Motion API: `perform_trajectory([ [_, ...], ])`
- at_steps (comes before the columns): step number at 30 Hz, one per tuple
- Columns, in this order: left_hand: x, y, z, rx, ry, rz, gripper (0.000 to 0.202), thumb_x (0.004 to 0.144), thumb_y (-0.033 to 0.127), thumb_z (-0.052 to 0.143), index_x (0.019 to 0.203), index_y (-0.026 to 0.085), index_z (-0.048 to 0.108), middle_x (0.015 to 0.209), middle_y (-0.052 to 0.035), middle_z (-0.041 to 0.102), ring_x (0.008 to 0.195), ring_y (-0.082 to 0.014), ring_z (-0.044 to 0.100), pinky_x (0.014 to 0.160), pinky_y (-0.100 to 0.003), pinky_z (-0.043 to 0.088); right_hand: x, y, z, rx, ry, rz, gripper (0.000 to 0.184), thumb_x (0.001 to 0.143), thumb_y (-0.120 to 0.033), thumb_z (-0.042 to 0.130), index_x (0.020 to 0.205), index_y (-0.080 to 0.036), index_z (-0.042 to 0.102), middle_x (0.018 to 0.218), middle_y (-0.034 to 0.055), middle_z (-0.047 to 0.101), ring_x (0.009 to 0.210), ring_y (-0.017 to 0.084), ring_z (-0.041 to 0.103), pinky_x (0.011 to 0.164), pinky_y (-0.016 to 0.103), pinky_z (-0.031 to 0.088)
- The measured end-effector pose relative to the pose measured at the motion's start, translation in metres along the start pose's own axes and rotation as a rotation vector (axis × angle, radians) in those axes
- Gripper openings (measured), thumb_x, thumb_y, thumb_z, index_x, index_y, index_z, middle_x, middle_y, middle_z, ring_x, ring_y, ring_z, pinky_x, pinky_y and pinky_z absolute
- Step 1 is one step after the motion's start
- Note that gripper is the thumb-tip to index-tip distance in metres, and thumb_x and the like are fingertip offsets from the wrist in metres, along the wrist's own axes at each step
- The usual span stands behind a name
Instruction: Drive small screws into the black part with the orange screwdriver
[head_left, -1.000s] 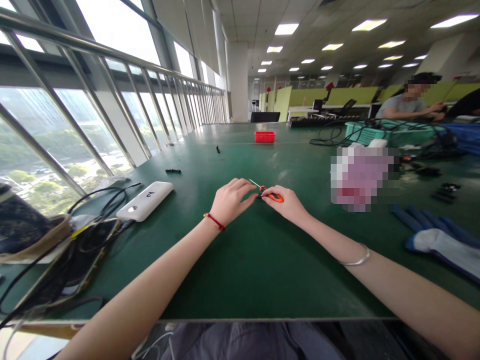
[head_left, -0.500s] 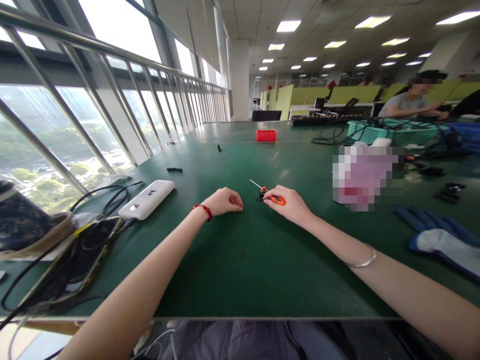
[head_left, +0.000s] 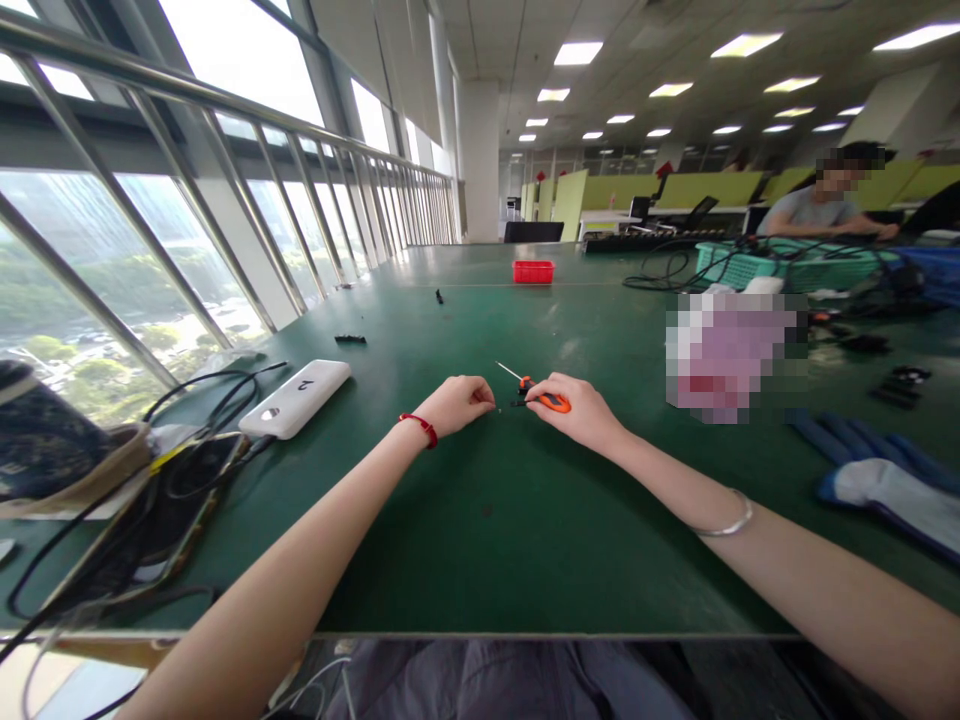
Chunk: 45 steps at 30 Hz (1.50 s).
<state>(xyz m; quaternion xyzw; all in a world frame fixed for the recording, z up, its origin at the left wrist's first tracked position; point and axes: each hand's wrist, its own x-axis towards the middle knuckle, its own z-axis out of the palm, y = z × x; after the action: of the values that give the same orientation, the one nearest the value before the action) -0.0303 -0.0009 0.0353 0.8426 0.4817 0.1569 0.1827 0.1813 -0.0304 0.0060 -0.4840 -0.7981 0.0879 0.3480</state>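
Note:
My right hand (head_left: 576, 408) rests on the green table (head_left: 525, 520) and grips a small orange-handled screwdriver (head_left: 546, 398), whose thin metal shaft points up and to the left. A small black part (head_left: 519, 403) lies under the screwdriver by my right fingers. My left hand (head_left: 459, 402) lies on the table just left of it, fingers curled in a pinch; a tiny pale speck sits on the table by its fingertips. What the pinch holds I cannot make out. A red cord is round my left wrist, a silver bangle on my right forearm.
A white power bank (head_left: 295, 398), a phone (head_left: 142, 520) and black cables lie at the left. Blue-and-white gloves (head_left: 877, 478) lie at the right. A red bin (head_left: 533, 271) and small black parts (head_left: 349, 339) sit farther back. Another person (head_left: 821, 205) sits at the far right by a teal basket (head_left: 787, 265).
My left hand left the screwdriver tip, drew back to the left and curled shut, then moved a little back toward the tool. My right hand stayed on the screwdriver.

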Motion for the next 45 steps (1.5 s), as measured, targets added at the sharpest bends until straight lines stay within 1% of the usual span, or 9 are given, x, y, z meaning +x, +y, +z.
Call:
perform_trajectory([
  [4, 0.002, -0.004, 0.003, 0.008, 0.027, 0.015, 0.011, 0.076, 0.020, 0.056, 0.078, 0.014, 0.065, 0.075, -0.0020, 0.067, 0.069, -0.0138, 0.062, 0.066, -0.022, 0.048, 0.000, 0.001, 0.000, -0.061, 0.005, 0.041, 0.015, 0.079, -0.032, 0.057, 0.084, -0.025, 0.069, 0.081, 0.0004, 0.061, 0.072, 0.013, 0.055, 0.062, 0.024, 0.037],
  [8, 0.002, -0.003, 0.009, 0.055, 0.081, 0.110, 0.015, 0.078, 0.020, 0.054, 0.085, 0.015, 0.067, 0.082, -0.0026, 0.067, 0.074, -0.0138, 0.061, 0.070, -0.023, 0.048, -0.001, 0.002, -0.001, -0.176, 0.010, 0.121, 0.016, 0.078, -0.033, 0.056, 0.084, -0.027, 0.069, 0.082, -0.0005, 0.060, 0.073, 0.014, 0.055, 0.059, 0.024, 0.034],
  [13, -0.002, 0.008, 0.011, 0.196, -0.026, 0.261, 0.019, 0.080, 0.015, 0.053, 0.088, 0.018, 0.070, 0.089, -0.0027, 0.064, 0.075, -0.0121, 0.060, 0.071, -0.022, 0.047, -0.001, 0.001, -0.003, -0.241, -0.035, 0.126, 0.017, 0.078, -0.035, 0.055, 0.084, -0.028, 0.069, 0.083, -0.0004, 0.061, 0.073, 0.014, 0.055, 0.057, 0.023, 0.032],
  [16, -0.004, 0.013, 0.007, 0.338, -0.018, 0.310, 0.022, 0.082, 0.012, 0.049, 0.087, 0.019, 0.069, 0.092, -0.0027, 0.064, 0.076, -0.0120, 0.060, 0.072, -0.022, 0.046, -0.001, 0.000, -0.004, -0.241, -0.041, 0.122, 0.017, 0.078, -0.034, 0.055, 0.084, -0.028, 0.069, 0.084, -0.0005, 0.061, 0.073, 0.014, 0.055, 0.057, 0.023, 0.032],
  [22, -0.005, 0.010, 0.005, 0.492, 0.053, 0.329, 0.020, 0.085, 0.016, 0.048, 0.095, 0.019, 0.065, 0.096, -0.0035, 0.062, 0.083, -0.0141, 0.059, 0.068, -0.022, 0.045, 0.000, -0.001, -0.006, -0.287, -0.080, 0.086, 0.018, 0.080, -0.034, 0.054, 0.087, -0.028, 0.069, 0.085, -0.0007, 0.060, 0.074, 0.013, 0.055, 0.057, 0.023, 0.032],
  [27, -0.003, 0.007, 0.009, 0.556, 0.041, 0.348, 0.021, 0.088, 0.018, 0.045, 0.089, 0.019, 0.065, 0.095, -0.0039, 0.062, 0.087, -0.0147, 0.058, 0.068, -0.022, 0.044, 0.000, -0.002, -0.005, -0.370, -0.117, -0.019, 0.019, 0.084, -0.034, 0.051, 0.088, -0.027, 0.068, 0.086, 0.0005, 0.059, 0.077, 0.013, 0.056, 0.059, 0.022, 0.033],
  [32, -0.001, 0.012, 0.016, 0.674, 0.073, 0.392, 0.020, 0.089, 0.016, 0.042, 0.089, 0.015, 0.062, 0.092, -0.0065, 0.061, 0.085, -0.0168, 0.056, 0.070, -0.026, 0.045, 0.000, -0.004, -0.005, -0.399, -0.132, -0.046, 0.018, 0.084, -0.033, 0.052, 0.089, -0.026, 0.068, 0.085, 0.0004, 0.058, 0.076, 0.013, 0.056, 0.058, 0.023, 0.033],
  [41, -0.001, 0.017, 0.021, 0.657, 0.122, 0.444, 0.021, 0.092, 0.017, 0.038, 0.092, 0.013, 0.059, 0.093, -0.0076, 0.059, 0.084, -0.0170, 0.055, 0.072, -0.028, 0.045, 0.000, -0.005, -0.005, -0.406, -0.147, -0.042, 0.018, 0.084, -0.034, 0.052, 0.088, -0.026, 0.067, 0.084, 0.0005, 0.058, 0.075, 0.012, 0.055, 0.057, 0.022, 0.032],
  [45, 0.000, 0.016, 0.022, 0.670, 0.117, 0.473, 0.020, 0.092, 0.017, 0.039, 0.091, 0.012, 0.059, 0.092, -0.0081, 0.059, 0.084, -0.0175, 0.055, 0.072, -0.028, 0.044, 0.000, -0.006, -0.005, -0.397, -0.149, -0.047, 0.018, 0.084, -0.034, 0.052, 0.088, -0.026, 0.067, 0.084, 0.0010, 0.058, 0.076, 0.013, 0.055, 0.057, 0.023, 0.032],
])
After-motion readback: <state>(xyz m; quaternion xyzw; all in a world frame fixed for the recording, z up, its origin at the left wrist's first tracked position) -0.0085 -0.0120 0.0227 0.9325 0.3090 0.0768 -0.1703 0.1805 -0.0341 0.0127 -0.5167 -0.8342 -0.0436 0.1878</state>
